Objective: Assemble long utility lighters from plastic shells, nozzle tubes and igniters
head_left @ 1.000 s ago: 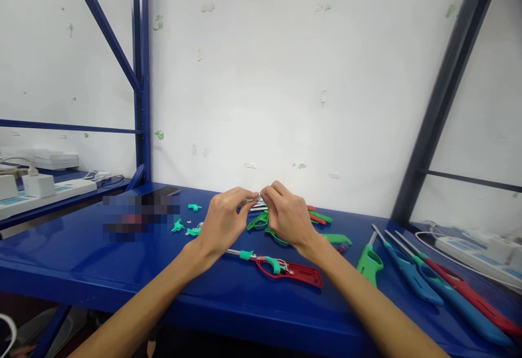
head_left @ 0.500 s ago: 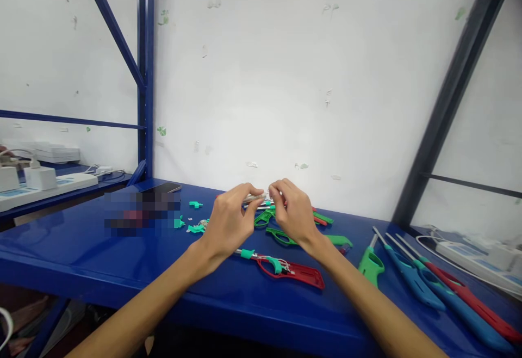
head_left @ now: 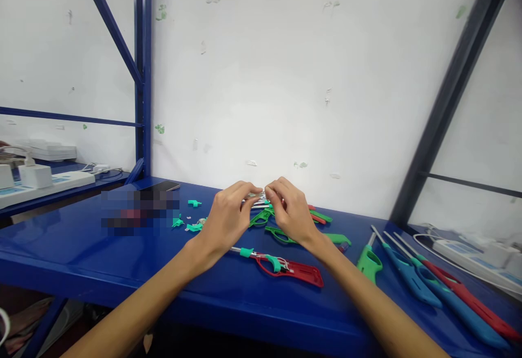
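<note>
Head view: L hand (head_left: 229, 215) & R hand (head_left: 292, 210), fingers curled, nearly met; grip, can't tell.
Below, red plastic shell (head_left: 305, 275) w/ curved teal trigger (head_left: 274, 264) lay on glossy blue table (head_left: 122, 260).

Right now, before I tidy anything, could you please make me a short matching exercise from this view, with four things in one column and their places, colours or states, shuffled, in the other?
Column 1
1. Red casing
2. Green lighter
3. Wall
4. Left hand

Column 2
A. White, with small marks
B. Raised, beside the right hand
C. Lying open, with pale wires showing
D. Leftmost in the row of lighters at the right

Right pairs: 1-C, 2-D, 3-A, 4-B.
</note>
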Motion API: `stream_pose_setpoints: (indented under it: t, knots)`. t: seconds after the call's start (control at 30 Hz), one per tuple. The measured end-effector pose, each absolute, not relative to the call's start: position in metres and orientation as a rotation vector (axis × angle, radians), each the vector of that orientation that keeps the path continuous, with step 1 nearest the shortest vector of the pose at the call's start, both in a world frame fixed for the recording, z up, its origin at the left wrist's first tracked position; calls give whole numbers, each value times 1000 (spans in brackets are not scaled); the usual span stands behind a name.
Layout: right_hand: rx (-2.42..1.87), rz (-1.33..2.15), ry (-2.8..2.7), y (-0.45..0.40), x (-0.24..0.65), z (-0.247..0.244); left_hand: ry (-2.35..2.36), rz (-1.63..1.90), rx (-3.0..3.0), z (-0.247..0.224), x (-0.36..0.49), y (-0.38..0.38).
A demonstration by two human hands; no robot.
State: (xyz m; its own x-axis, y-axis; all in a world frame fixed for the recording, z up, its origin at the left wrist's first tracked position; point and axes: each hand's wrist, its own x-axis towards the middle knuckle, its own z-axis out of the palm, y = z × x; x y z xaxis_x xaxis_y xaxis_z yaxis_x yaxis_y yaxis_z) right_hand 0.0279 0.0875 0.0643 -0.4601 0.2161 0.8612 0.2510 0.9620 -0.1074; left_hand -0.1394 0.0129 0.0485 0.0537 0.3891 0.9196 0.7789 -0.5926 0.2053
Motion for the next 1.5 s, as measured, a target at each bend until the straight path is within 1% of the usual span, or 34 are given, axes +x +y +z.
stream_pose_setpoints:
  t: [0.27,0.6,0.97,1.3,1.5]
  knots:
    - [-332,-80,-2038,84,26,62,-1113,-1577,-1968,44,-141,14]
    - [-317,-123,-1968,80,18,56,-1035,-1508,-1905,44,-138,12]
    - [-318,-108,-1954,73,15,53,-976,-1504,-1876,42,-140,11]
    - [-321,6,-1930,68,10,54,-922,-1465,-1915,42,-146,15]
    - [-289,148,-1933,66,16,64,-992,-1566,-1901,51,-144,9]
